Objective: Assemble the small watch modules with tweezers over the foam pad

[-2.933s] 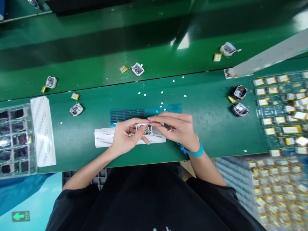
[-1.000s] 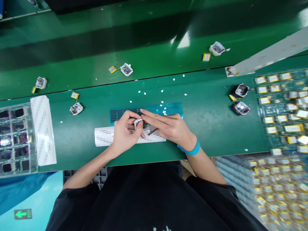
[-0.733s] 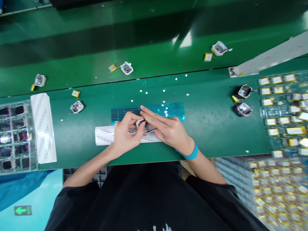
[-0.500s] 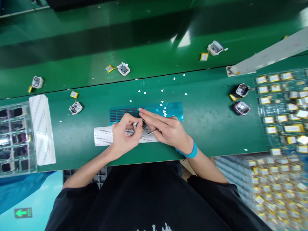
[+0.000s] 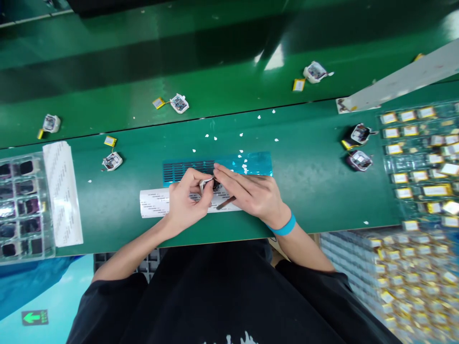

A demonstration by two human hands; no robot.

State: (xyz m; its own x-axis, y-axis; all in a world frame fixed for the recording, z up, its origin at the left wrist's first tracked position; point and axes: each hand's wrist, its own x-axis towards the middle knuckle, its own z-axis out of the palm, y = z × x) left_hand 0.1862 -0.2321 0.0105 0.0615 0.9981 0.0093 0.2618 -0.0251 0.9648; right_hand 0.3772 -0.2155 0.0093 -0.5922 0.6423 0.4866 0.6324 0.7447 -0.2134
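Note:
My left hand [image 5: 186, 200] grips a small white device housing [image 5: 208, 183], tilted on edge above a white label strip [image 5: 153, 203] on the green table. Against the housing's open side press the fingers of my right hand [image 5: 251, 193], which also holds a thin dark tool [image 5: 225, 203] under its palm. Just behind both hands lies a blue film sheet [image 5: 251, 162] with rows of small dark pieces. A blue band circles my right wrist.
Small housings with yellow batteries [image 5: 175, 102] ride the conveyor belt behind. One more housing [image 5: 112, 161] lies left; two dark ones [image 5: 358, 160] lie right. A clear tray [image 5: 21, 205] sits far left, battery trays [image 5: 423, 162] far right. White scraps dot the table.
The housing has been tipped from flat onto its edge and my right fingers have shifted left onto it. The units on the conveyor have drifted left.

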